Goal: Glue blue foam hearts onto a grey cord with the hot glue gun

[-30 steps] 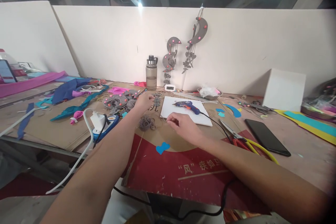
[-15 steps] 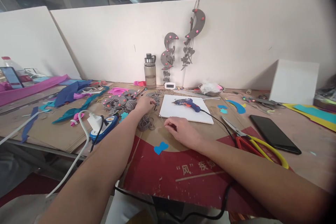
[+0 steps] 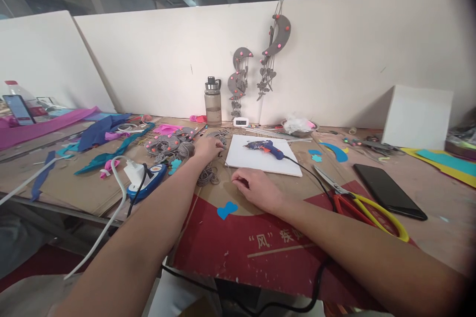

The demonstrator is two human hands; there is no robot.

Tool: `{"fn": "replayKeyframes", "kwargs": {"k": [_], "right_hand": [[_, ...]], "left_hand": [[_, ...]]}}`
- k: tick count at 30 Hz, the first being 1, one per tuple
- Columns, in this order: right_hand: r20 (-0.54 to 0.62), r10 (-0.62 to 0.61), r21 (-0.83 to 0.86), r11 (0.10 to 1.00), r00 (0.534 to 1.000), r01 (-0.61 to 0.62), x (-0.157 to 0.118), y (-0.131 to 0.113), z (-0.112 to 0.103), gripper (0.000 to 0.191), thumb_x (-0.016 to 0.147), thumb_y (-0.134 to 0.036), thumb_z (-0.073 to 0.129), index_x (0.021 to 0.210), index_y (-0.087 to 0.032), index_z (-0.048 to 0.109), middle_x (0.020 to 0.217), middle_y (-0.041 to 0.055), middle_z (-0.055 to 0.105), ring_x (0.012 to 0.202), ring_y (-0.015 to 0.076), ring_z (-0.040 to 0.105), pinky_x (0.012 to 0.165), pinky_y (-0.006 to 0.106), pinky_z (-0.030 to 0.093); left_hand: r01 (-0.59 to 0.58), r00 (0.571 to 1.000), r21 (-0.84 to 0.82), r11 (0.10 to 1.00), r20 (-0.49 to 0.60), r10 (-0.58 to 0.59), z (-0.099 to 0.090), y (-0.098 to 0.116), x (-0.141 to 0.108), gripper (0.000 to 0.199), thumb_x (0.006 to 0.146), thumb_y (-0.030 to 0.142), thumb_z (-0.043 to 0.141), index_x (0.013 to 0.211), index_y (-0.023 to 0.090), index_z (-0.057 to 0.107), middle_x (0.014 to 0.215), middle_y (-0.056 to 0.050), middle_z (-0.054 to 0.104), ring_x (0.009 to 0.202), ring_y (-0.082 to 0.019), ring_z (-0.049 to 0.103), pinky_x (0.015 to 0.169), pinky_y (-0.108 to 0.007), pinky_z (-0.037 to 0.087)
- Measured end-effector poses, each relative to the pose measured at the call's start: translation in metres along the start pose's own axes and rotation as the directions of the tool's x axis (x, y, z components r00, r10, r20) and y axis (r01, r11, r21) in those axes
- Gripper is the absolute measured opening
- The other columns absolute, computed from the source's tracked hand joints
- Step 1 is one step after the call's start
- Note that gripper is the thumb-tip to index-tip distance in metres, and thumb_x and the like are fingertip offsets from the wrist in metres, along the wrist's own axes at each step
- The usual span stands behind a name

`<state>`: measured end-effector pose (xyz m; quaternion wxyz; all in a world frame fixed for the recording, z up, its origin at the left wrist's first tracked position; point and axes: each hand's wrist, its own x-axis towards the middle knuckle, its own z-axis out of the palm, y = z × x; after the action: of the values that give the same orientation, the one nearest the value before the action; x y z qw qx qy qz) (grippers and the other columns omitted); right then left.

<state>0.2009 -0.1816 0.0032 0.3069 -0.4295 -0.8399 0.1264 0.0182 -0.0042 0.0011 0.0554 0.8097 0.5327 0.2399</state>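
Observation:
My left hand reaches over the grey felt pieces, fingers bent and held together. What they pinch, if anything, is hidden. Left of it lies a heap of grey felt shapes with pink dots; below is a loose coil of grey yarn. My right hand rests on the cardboard with curled fingers, thumb against forefinger; a thin strand seems to run near its fingertips, and its grip is too small to make out. Just beyond it, a blue glue gun lies on a white board.
Scissors and a black phone lie at right. A blue power strip sits left of my forearm. A water bottle stands by the wall, where grey moon hangings hang. A blue paper scrap lies in front.
My left hand has shifted slightly right over the grey pieces. My right hand has barely moved, and the things on the table stay in place.

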Motion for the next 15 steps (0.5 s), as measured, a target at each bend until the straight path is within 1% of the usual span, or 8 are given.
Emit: {"fn": "replayKeyframes", "kwargs": {"k": [4,9,15], "right_hand": [[-0.004,-0.019,-0.003,1.000,1.000,0.019,-0.0003,0.0015,0.0009,0.012,0.087,-0.013,0.050,0.083,-0.018,0.059,0.082,0.0020,0.065,0.076,0.0136,0.054,0.070,0.026,0.037],[-0.008,-0.024,-0.001,1.000,1.000,0.024,-0.0003,0.0018,0.0010,0.011,0.087,-0.013,0.051,0.082,-0.019,0.059,0.083,0.0018,0.065,0.077,0.0136,0.055,0.071,0.025,0.037],[0.007,-0.032,-0.021,0.999,0.999,0.032,-0.0004,0.0020,0.0002,0.011,0.087,-0.013,0.050,0.082,-0.018,0.058,0.081,0.0018,0.064,0.075,0.0134,0.053,0.070,0.025,0.037]], "left_hand": [[-0.037,0.999,0.034,0.999,-0.015,0.037,-0.0001,-0.0014,-0.0005,0.020,0.077,0.027,0.065,0.092,0.021,0.077,0.095,-0.005,0.075,0.089,-0.021,0.065,0.078,-0.028,0.047],[-0.040,0.999,0.026,0.999,0.024,0.039,-0.0026,-0.0033,0.0010,0.020,0.075,0.024,0.066,0.091,0.021,0.077,0.094,-0.004,0.075,0.089,-0.020,0.066,0.076,-0.027,0.048],[-0.052,0.997,0.085,0.995,0.064,0.046,-0.0080,-0.0024,0.0010,0.020,0.077,0.024,0.065,0.093,0.021,0.077,0.096,-0.003,0.075,0.089,-0.019,0.066,0.079,-0.026,0.048]]}}
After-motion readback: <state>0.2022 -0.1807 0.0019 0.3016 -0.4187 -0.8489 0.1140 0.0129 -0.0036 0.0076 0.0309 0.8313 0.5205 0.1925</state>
